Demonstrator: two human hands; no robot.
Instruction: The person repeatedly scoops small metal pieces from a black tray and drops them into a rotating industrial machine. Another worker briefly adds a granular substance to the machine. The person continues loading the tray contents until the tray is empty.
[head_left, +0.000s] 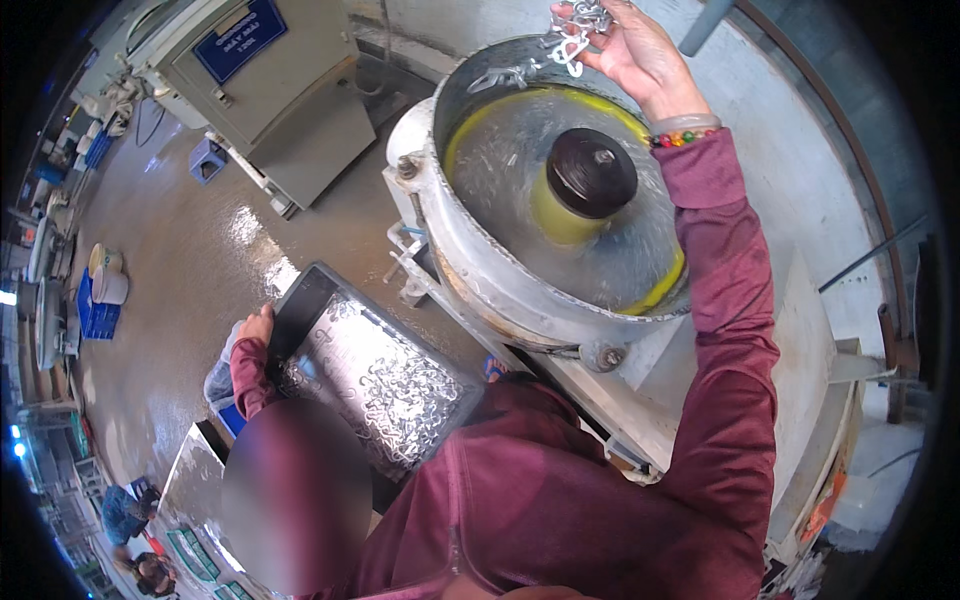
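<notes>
My right hand (pixel 640 62) is raised at the tub's far rim, its fingers closed round small shiny metal hooks (pixel 572 48). More metal pieces (pixel 507 77) show just left of it, against the inner wall; I cannot tell whether they are falling. Below is a round vibrating tub (pixel 470 215) with a yellow-green lining, full of blurred, grey, wet contents. A black-capped centre post (pixel 592 172) stands in its middle. My left hand (pixel 258 325) grips the left rim of a dark grey plastic bin (pixel 318 283). Loose silvery metal hooks (pixel 405 405) cover much of the bin's floor, heaped toward my body.
A beige control cabinet (pixel 310 130) with a blue sign stands beyond the bin. Wet brown floor (pixel 180 290) stretches left, with a blue crate (pixel 97 312) and white buckets (pixel 108 280). Another person (pixel 130 515) is at the lower left. A grey pipe (pixel 706 27) slants down near my right hand.
</notes>
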